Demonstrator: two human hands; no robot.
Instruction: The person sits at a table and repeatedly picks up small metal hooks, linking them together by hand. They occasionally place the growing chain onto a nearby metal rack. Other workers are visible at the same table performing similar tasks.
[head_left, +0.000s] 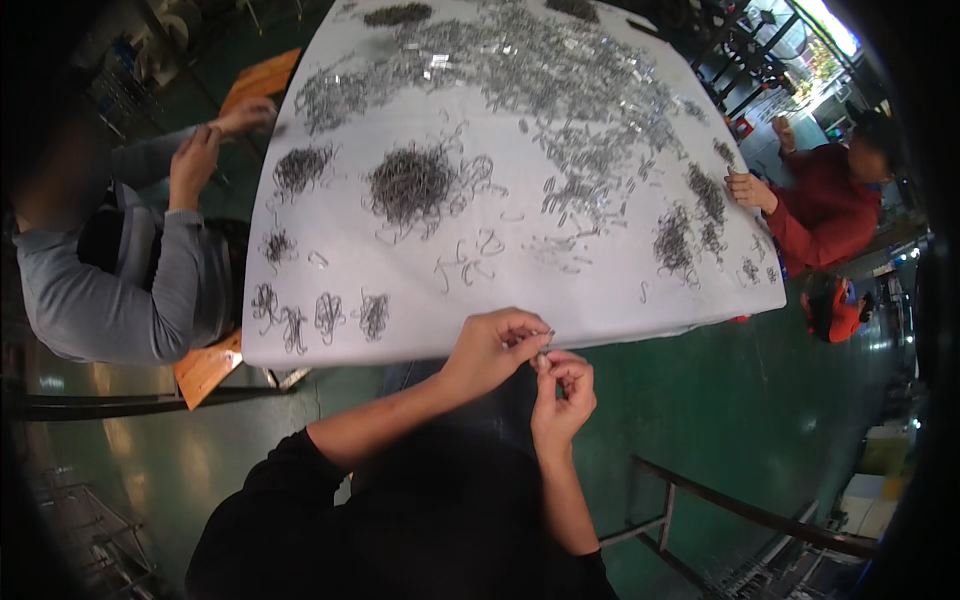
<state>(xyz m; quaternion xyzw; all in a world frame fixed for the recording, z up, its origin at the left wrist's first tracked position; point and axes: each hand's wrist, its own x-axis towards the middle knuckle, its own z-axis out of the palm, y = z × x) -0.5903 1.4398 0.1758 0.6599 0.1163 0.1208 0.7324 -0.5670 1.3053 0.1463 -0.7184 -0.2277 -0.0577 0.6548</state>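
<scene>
**Both hands pinching a tiny metal piece at the table edge**

Closest in, the left hand (492, 348) and right hand (562, 392) met just off the white table (600, 300), fingertips clamped together on one small metal clip (541, 352). Little wire bundles (320, 318) sat lined up nearby, with a big heap (410, 185) farther back.

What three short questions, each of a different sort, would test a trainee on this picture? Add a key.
1. True or false: the left hand and right hand meet at one small metal piece.
2. The white table bears: A) wire clips in heaps, B) fruit, C) books.
3. Fill in: the four small bundles lie near the table's ____ corner, on the person's left.

Key: 1 true; 2 A; 3 near.
</scene>
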